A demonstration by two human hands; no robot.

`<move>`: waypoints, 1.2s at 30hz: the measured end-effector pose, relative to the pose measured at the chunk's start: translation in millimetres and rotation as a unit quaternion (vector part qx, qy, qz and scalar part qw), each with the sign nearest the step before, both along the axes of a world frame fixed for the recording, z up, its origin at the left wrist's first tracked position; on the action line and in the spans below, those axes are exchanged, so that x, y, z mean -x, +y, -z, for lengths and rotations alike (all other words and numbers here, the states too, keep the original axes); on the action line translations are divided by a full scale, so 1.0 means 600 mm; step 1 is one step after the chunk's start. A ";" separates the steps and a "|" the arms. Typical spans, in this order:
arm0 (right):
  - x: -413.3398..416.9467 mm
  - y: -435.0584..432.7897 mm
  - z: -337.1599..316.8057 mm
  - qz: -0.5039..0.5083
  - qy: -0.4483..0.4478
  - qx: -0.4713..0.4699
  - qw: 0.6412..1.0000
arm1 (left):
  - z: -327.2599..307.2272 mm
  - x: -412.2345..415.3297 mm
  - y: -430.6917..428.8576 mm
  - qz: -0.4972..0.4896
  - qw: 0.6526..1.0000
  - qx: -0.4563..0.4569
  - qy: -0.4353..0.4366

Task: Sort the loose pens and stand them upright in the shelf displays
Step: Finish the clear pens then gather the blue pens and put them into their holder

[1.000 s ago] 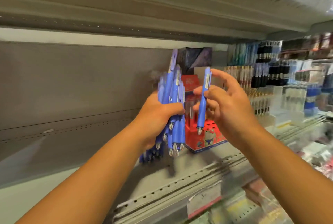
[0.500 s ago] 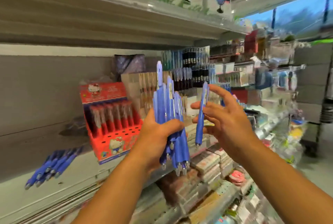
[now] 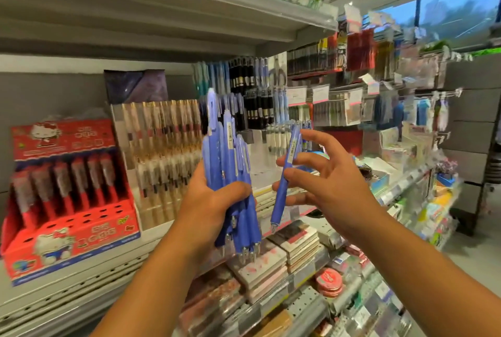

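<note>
My left hand (image 3: 214, 209) grips a bundle of several blue pens (image 3: 230, 168), tips pointing down, in front of the shelf. To its right, my right hand (image 3: 322, 182) pinches a single blue pen (image 3: 284, 179) between thumb and fingers, tip down and slightly tilted, apart from the bundle. Behind the hands stand tiered pen displays (image 3: 244, 92) holding blue, black and white pens upright.
A red cartoon-cat display box (image 3: 81, 231) with red pens and several vacant holes sits on the shelf (image 3: 81, 282) at left. A beige pen display (image 3: 162, 147) stands beside it. Stacked notebooks (image 3: 271, 263) fill the lower shelf. Hanging packets crowd the right.
The view has swung right along the shelf; the red box now lies farther left and the loose blue pens on the shelf have left the view. Both hands keep their holds.
</note>
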State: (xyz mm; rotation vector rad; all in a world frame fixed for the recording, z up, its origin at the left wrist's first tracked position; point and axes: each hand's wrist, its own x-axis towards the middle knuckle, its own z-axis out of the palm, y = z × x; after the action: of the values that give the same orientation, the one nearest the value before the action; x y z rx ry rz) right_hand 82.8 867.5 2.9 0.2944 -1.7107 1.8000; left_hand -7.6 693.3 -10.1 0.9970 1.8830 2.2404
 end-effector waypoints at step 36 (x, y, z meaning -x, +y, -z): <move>0.441 0.059 0.003 -0.042 0.082 -0.248 0.964 | 0.025 0.148 0.083 -0.351 0.932 -0.071 0.053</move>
State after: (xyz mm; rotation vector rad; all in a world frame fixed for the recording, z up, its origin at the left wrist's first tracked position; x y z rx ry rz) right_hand -181.9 902.9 0.9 0.7130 -2.0304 1.3317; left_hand -96.1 743.0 -25.0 0.4952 2.4484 2.7597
